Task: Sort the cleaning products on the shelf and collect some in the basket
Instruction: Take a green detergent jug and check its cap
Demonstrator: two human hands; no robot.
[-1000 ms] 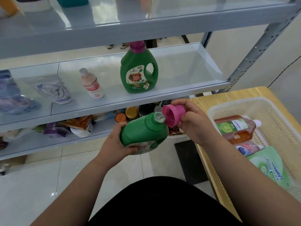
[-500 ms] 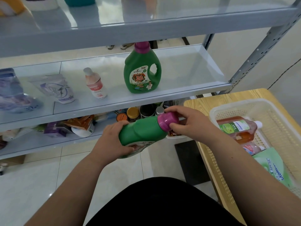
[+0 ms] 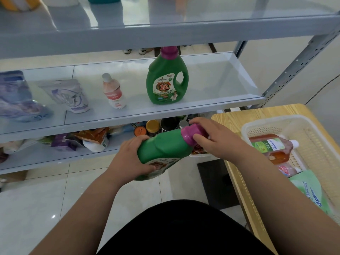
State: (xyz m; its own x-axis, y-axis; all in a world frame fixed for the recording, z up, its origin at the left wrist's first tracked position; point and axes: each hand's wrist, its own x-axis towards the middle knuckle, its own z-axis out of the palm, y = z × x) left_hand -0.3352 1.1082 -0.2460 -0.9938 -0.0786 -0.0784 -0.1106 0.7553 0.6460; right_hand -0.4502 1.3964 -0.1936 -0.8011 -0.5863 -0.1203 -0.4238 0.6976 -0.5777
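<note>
Closing step looks done: what stood open a second ago is now capped, so it reads as ready for sorting. Grey metal shelf [image 3: 202, 105] at 12 o'clock, with a matching green handled jug [image 3: 167, 80] upright on it. Wooden counter [image 3: 257, 112] at 3 o'clock bears the cream perforated plastic basket [image 3: 276, 122], bottles already inside. Green plastic detergent bottle [image 3: 161, 150] is held tilted in mid-air, neck toward 2 o'clock. Left hand [image 3: 132, 157] grip is clamped round its base; right hand [image 3: 217, 140] grip is curled round the pink round screw cap [image 3: 191, 134], now seated on the neck.
</note>
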